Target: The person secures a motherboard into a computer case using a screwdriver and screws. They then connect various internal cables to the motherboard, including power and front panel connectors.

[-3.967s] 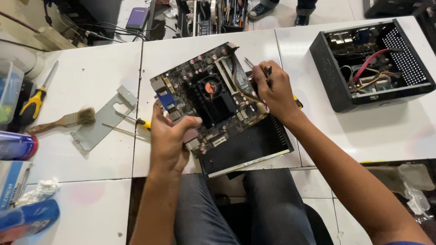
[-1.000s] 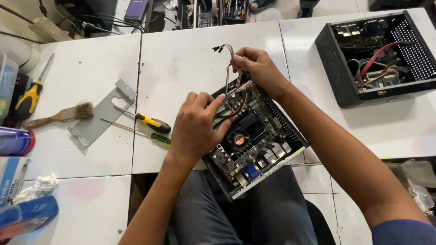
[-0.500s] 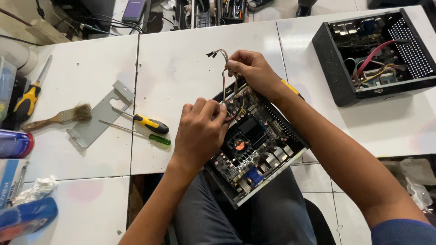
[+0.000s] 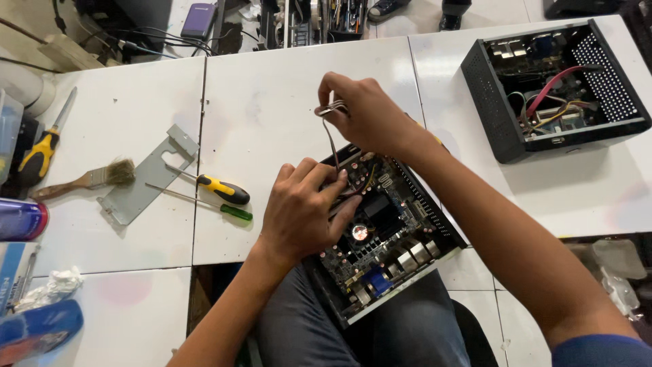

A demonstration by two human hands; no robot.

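**Both hands on a bare mainboard and its cable**

Nearest the camera, a small computer mainboard in its black tray rests tilted across the person's lap, its far corner overlapping the near edge of the white table. A round copper-centred cooler sits near the board's middle, with a blue port and silver connectors along its near edge.

The left hand lies on the board's far-left part, fingers curled and pressing down on the spot where a thin bundle of wires meets the board; exactly what the fingertips pinch is hidden. From there the wire bundle rises to the right hand, which is closed around its upper end, gripping the grey connector between thumb and fingers above the table's middle.

Left of the hands, on the table, lie a yellow-handled screwdriver and a thinner green-handled screwdriver, just beside each other. Further left are a grey metal bracket, a paintbrush and, near the left edge, a larger yellow-and-black screwdriver.

At the far right corner stands an open black computer case with red and coloured cables inside.
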